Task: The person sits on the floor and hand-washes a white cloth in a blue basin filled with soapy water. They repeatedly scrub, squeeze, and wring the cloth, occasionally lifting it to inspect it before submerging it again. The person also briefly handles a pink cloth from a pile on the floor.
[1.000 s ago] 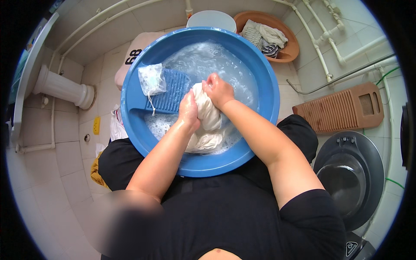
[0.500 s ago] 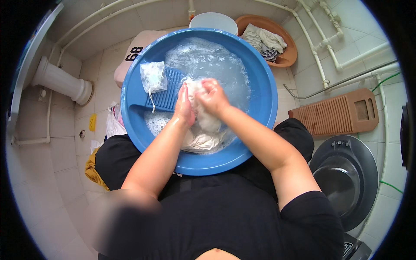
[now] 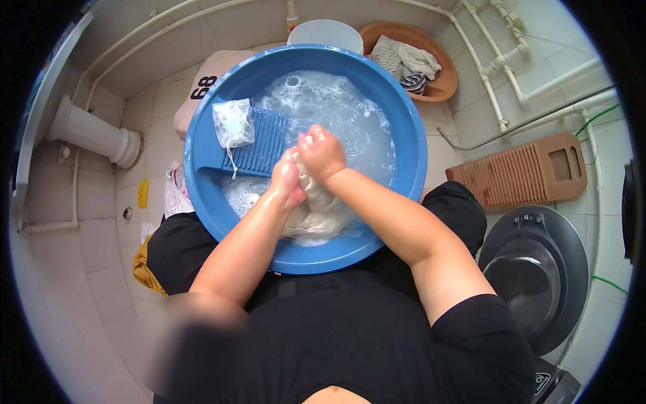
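A soaked, crumpled off-white cloth (image 3: 315, 207) is bunched between the person's two hands, its lower part spreading below them into cloudy, sudsy water (image 3: 356, 111). The left hand (image 3: 289, 178) is curled against the cloth's left side; the right hand (image 3: 321, 153) is bent into a loose fist on its upper end, the two nearly touching. Wetting and soaping look done; the rubbing by hand seems under way, and rinsing and wringing appear to be left, since suds surround the cloth.

Its long axis runs from the narrow, gripped end at the hands back toward the person's body, leaning slightly right, where it fans into loose folds.

Around both hands stands a large round blue plastic basin (image 3: 410, 158). Just left of and beyond the left hand is its ribbed blue washboard panel (image 3: 269, 138), carrying a translucent drawstring pouch (image 3: 233, 123). Well right of the right hand leans a brown ridged washboard (image 3: 515, 174).
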Motion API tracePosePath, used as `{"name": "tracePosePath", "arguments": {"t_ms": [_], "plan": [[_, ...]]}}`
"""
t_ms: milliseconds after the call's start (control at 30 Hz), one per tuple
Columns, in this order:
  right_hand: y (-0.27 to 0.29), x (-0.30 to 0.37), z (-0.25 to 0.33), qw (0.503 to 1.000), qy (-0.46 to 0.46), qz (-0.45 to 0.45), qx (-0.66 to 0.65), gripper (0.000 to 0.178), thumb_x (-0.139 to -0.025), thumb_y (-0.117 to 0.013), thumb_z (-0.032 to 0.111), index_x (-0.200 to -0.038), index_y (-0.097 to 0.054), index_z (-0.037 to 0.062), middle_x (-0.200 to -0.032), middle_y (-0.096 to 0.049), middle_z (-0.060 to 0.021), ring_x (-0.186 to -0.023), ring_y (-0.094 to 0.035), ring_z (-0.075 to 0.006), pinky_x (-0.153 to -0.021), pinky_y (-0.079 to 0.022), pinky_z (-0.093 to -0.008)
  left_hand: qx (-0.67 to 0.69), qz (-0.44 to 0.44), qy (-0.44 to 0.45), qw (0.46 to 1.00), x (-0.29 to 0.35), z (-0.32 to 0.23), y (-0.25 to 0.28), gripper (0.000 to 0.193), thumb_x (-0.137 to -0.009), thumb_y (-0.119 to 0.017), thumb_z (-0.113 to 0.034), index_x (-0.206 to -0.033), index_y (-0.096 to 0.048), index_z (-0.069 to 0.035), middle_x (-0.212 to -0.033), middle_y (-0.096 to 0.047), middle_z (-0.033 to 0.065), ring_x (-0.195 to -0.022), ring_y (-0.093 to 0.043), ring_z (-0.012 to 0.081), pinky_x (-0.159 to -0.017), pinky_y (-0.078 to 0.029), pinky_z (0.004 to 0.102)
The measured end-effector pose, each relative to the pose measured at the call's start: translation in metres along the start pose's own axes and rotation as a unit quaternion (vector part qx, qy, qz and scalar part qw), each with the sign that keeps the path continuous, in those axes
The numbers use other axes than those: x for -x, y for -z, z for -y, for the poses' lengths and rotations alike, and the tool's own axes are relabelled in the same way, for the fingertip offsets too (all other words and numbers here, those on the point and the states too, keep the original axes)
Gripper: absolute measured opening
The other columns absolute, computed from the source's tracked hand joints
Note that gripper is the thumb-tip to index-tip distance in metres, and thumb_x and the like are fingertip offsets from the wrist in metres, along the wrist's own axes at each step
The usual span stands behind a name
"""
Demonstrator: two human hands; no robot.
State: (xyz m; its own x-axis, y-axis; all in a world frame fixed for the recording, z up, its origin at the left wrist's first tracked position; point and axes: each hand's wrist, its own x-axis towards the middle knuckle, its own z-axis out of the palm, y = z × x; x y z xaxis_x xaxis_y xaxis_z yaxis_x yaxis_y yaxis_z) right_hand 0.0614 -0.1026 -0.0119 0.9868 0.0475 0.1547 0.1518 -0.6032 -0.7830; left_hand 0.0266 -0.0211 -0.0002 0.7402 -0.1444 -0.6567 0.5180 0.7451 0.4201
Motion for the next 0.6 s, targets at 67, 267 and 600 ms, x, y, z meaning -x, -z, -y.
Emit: {"name": "tracePosePath", "arguments": {"t_ms": [67, 267, 600], "plan": [[0.001, 0.028, 0.022, 0.988, 0.136, 0.067, -0.030, 0.019, -0.078, -0.054, 0.026, -0.077, -0.055, 0.0079, -0.080, -0.059, -0.0169, -0.071, -0.056, -0.0377, -0.062, -0.046, -0.0428, -0.004, 0.062, -0.073, 0.995, -0.038, 0.009, 0.056, 0.030, -0.091, -0.037, -0.032, -0.100, -0.054, -0.009, -0.094, -0.057, 0.0070, -0.084, -0.057, 0.0202, -0.071, -0.048, 0.0361], [-0.004, -0.005, -0.017, 0.998, -0.031, 0.061, -0.011, 0.026, -0.081, -0.052, 0.034, -0.082, -0.055, 0.0077, -0.083, -0.060, -0.0168, -0.078, -0.056, -0.0383, -0.068, -0.045, -0.0445, 0.036, -0.009, 0.008, 0.999, -0.025, 0.004, 0.021, 0.035, -0.092, -0.033, -0.029, -0.107, -0.051, -0.004, -0.111, -0.055, 0.0116, -0.102, -0.054, 0.0242, -0.090, -0.042, 0.0366], [0.046, -0.036, -0.091, 0.866, -0.144, 0.432, 0.205, 0.058, -0.079, -0.050, 0.055, -0.098, -0.063, 0.0017, -0.106, -0.060, -0.0198, -0.098, -0.056, -0.0317, -0.082, -0.043, -0.0368, -0.152, -0.091, -0.252, 0.951, -0.031, -0.007, 0.039, 0.042, -0.089, -0.048, -0.015, -0.125, -0.031, -0.002, -0.114, -0.047, 0.0143, -0.102, -0.051, 0.0234, -0.084, -0.043, 0.0313]]}}
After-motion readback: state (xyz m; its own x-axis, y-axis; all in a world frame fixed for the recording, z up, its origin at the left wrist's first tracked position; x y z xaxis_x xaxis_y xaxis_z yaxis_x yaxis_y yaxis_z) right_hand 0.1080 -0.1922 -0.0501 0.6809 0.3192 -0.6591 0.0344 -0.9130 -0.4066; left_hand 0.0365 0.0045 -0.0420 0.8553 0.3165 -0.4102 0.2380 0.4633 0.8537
